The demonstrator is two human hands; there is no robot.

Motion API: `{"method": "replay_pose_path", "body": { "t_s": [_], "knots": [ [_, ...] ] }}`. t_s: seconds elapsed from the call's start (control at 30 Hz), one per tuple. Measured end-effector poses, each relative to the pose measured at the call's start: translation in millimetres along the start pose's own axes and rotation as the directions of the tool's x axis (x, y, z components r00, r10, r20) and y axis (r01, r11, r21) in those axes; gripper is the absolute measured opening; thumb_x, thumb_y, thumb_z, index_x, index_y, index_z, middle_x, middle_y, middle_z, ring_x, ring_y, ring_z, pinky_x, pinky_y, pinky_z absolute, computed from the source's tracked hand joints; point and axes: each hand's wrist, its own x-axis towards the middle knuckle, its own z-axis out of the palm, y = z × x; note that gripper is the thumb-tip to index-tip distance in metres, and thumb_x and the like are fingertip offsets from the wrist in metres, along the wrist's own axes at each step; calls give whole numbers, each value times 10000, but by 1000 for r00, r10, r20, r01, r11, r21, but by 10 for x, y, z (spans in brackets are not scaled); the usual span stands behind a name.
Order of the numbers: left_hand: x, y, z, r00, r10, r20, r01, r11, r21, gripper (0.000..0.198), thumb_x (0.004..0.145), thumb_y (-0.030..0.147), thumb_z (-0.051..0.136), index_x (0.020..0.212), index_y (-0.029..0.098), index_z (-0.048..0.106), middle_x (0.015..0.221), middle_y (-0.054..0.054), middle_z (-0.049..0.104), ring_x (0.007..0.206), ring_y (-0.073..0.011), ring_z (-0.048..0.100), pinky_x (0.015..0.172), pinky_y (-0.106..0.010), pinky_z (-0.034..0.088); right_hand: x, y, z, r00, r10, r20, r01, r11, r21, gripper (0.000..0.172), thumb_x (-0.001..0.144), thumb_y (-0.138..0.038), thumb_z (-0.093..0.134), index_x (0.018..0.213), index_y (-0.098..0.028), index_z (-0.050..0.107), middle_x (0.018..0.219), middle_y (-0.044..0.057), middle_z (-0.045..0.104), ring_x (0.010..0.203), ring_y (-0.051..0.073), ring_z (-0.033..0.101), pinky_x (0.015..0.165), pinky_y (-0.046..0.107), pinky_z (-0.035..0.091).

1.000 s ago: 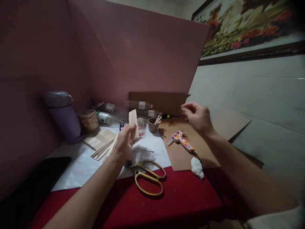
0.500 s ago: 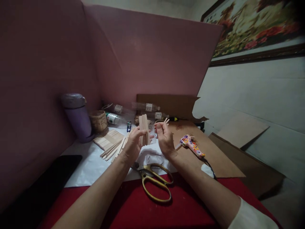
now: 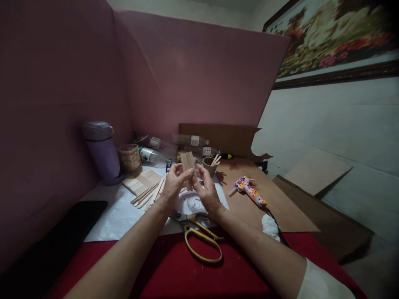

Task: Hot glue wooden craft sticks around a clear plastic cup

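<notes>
Between my two hands a few flat wooden craft sticks (image 3: 188,162) stand upright side by side. My left hand (image 3: 175,180) is closed on them from the left, its thumb across their front. From the right, my right hand (image 3: 205,187) also grips them, thumb at their lower edge. Below my hands lie large scissors (image 3: 204,245) with yellowed handles. More loose craft sticks (image 3: 146,197) and a banded bundle of them (image 3: 141,181) rest to the left. Just beyond my right hand is a small cup (image 3: 209,166) with sticks in it.
A floral glue gun (image 3: 251,191) lies on brown cardboard (image 3: 286,211) at right. Clear plastic bottles (image 3: 152,155) lie at the back, beside a woven-looking cup (image 3: 129,158) and a purple flask (image 3: 102,158). White paper (image 3: 107,226) covers part of the red cloth (image 3: 156,270).
My right hand has moved left from beside the small cup and now holds the craft sticks together with my left hand. The cup shows more fully.
</notes>
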Motion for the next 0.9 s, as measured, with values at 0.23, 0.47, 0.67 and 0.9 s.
{"method": "replay_pose_path", "body": {
  "t_s": [0.23, 0.47, 0.67, 0.9],
  "knots": [
    [33, -30, -6, 999, 40, -30, -39, 999, 35, 585, 521, 400, 918, 965, 172, 611, 954, -58, 697, 804, -178, 659, 669, -270, 500, 6, 96, -1, 1000, 17, 8, -17, 997, 77, 716, 829, -625, 651, 1379, -195, 494, 1403, 154, 581, 1292, 301, 558, 1068, 441, 455],
    [29, -13, -1, 998, -23, 62, 24, 999, -23, 567, 568, 454, 898, 993, 139, 694, 974, -100, 711, 790, -183, 668, 669, -270, 507, 11, 116, -26, 1000, 2, -5, -2, 996, 88, 731, 856, -654, 590, 1401, -181, 476, 1461, 161, 537, 1340, 291, 515, 1140, 471, 388],
    [55, -60, -26, 996, -11, 89, 13, 1000, -25, 530, 639, 505, 846, 1003, 143, 716, 949, -97, 727, 784, -188, 676, 672, -268, 513, 41, 109, -17, 995, 92, -28, -84, 974, 209, 651, 800, -596, 678, 1312, -212, 556, 1424, 118, 582, 1319, 298, 537, 1124, 467, 411],
    [40, -62, 0, 986, 22, 167, -13, 999, -53, 436, 673, 410, 843, 998, 145, 724, 978, -91, 725, 853, -192, 679, 757, -274, 523, 31, 39, -32, 988, 153, -33, -143, 968, 209, 605, 830, -584, 630, 1303, -213, 561, 1415, 121, 574, 1211, 291, 601, 811, 360, 586]
  ]
}}
